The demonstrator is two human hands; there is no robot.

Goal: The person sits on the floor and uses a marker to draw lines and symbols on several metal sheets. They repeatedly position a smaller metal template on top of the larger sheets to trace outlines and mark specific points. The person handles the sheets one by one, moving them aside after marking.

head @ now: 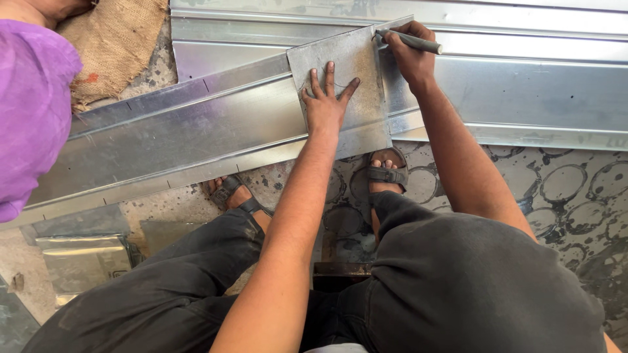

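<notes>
left hand (325, 103) flat on metal plate (343, 91)

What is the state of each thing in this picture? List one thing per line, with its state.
Left hand: open, pressed flat on the small metal sheet.
Right hand: closed around the marking tool.
Marking tool: held, tip at the sheet's top edge.
Small metal sheet: flat, resting on the long panels.
Long metal panels: lying on the floor, overlapping.
Burlap cloth: crumpled.

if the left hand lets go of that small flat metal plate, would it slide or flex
The small metal plate looks thin, so probably light with slight flex. It lies flat on smooth sheet metal, pinned by the left hand, so it likely slides; it won't roll.
</notes>
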